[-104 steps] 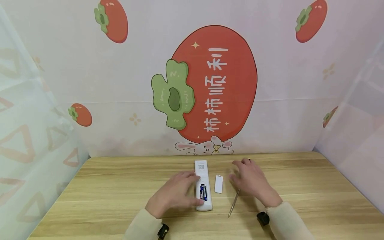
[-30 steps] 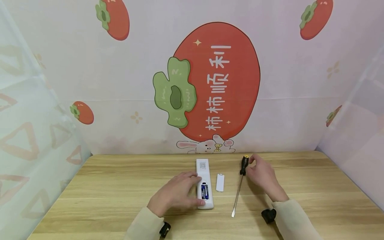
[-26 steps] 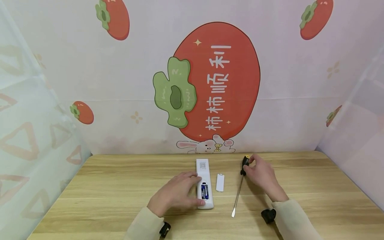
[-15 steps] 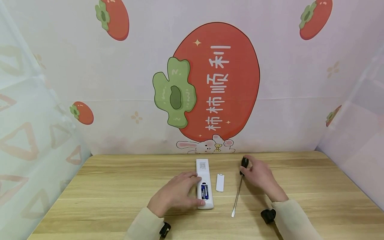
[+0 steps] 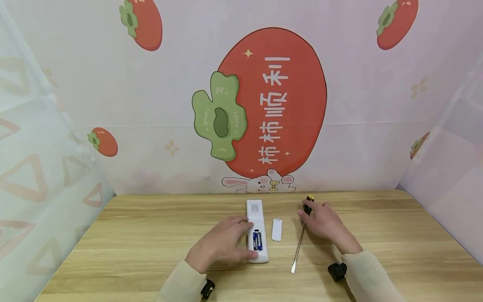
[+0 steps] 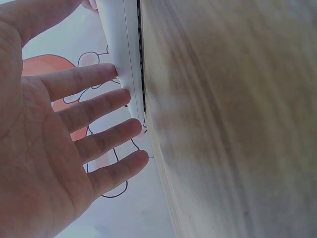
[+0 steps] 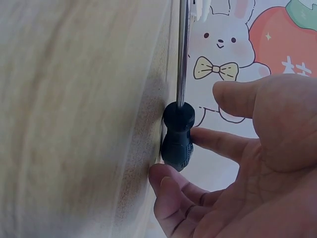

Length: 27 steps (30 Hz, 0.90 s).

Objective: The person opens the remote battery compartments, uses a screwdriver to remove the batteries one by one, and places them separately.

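Note:
A white remote control [image 5: 255, 218] lies back side up with its battery compartment uncovered and two blue batteries [image 5: 257, 241] inside. My left hand [image 5: 220, 240] rests at its left side, fingers extended. In the left wrist view the straight fingers [image 6: 96, 109] reach the remote's edge; the thumb lies at its lower end. On the right lies a flat-blade screwdriver [image 5: 299, 243], blade towards me, with a black handle and yellow end. My right hand [image 5: 325, 223] is beside the handle. The right wrist view shows the index finger touching the black handle [image 7: 178, 134], the thumb apart from it.
A white battery cover [image 5: 277, 230] lies between the remote and the screwdriver. The wooden table [image 5: 151, 235] ends at a white printed backdrop [image 5: 351, 159], with similar sheets on both sides. Each wrist carries a black camera band [image 5: 337, 272].
My right hand has shifted from over the screwdriver to its right side. Half a second ago its fingers covered the handle's end; now the yellow end shows. The left hand stays put.

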{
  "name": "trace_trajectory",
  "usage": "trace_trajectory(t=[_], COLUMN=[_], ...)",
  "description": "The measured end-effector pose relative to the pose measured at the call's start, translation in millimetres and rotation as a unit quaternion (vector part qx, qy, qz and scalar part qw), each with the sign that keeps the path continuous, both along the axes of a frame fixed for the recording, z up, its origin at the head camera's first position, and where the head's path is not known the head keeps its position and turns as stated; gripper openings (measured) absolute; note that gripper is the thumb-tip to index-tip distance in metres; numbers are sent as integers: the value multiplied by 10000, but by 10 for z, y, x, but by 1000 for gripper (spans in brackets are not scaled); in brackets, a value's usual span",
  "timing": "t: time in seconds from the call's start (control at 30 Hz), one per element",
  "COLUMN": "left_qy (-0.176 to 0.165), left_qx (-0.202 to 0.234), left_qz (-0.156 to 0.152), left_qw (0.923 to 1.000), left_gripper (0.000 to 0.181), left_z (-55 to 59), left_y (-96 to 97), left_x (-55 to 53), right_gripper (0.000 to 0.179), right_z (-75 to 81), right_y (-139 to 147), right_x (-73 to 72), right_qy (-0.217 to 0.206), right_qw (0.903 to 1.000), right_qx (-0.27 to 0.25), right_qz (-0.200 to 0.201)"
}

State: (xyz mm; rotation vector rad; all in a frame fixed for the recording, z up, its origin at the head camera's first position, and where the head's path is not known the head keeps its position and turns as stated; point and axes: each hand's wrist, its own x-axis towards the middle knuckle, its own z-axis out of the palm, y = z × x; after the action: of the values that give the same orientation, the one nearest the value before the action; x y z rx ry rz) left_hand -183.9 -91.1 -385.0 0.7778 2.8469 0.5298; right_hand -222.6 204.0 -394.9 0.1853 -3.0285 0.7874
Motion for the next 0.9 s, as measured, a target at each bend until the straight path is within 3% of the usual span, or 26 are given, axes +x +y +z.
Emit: trace_trajectory(t=[0.13,0.37,0.77,0.9], left_qy=[-16,-49,88,70], left_qx=[-5,-13,5,16], left_qz=[20,53,-97,-103], left_qw=[10000,10000,9999,9999], left_gripper=[76,76,76,76], left_z=[-1,3,17,25], left_y=[2,11,-2,-4], left_x=[1,2,14,14], right_gripper=[48,22,5,7], right_z=[-4,-13,24,29], right_y=[5,12,13,13], right_x=[0,-6,9,10], right_qy=[20,240,172,94], right_qw=[10000,9997,9996,9997], right_qx=[-37,-77,110,156], right_qz=[-38,-62,184,136])
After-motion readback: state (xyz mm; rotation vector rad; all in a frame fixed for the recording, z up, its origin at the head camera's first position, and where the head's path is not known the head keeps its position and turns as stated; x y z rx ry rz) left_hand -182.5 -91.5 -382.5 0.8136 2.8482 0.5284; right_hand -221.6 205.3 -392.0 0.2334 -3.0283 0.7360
